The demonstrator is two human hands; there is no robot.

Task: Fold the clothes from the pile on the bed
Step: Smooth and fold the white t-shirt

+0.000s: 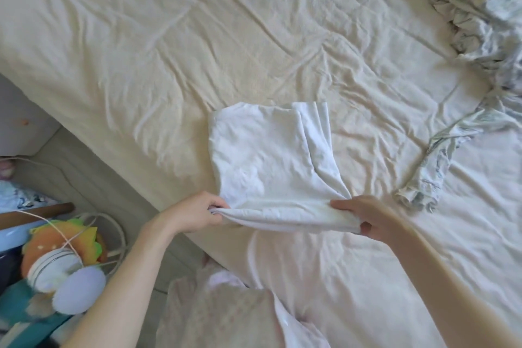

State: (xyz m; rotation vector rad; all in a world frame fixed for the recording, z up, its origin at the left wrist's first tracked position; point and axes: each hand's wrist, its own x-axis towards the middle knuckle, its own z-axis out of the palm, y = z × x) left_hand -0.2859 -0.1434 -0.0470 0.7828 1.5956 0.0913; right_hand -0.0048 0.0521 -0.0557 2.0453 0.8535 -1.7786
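Nearest the camera, the left hand (pixel 197 213) pinched the near left corner of a white garment (pixel 268 161), thumb on top and fingers curled under a bunched roll of cloth. The right hand (pixel 364 219) gripped the near right corner the same way, thumb above and fingertips tucked beneath the fabric. Both grips were closed on the cloth, neither hand holding anything else. Between the hands the near edge of the garment was drawn into a taut, slightly sagging band, lifted just off the bed (pixel 141 51).

The garment was plain white, soft and creased, already folded into a rough rectangle. A lengthwise fold ridge ran down its right part. Its far edge lay flat on the sheet, and its long axis ran from the near edge of the bed toward the far side, tilted a little to the left at the far end. It sat near the bed's near edge, about midway along what was visible.

To the right of it, a thin strip of grey-and-white patterned cloth (pixel 435 167) trailed across the sheet, leading toward a crumpled pile of patterned fabric (pixel 480 8) at the bed's far right corner. The cream sheet beyond was wrinkled.
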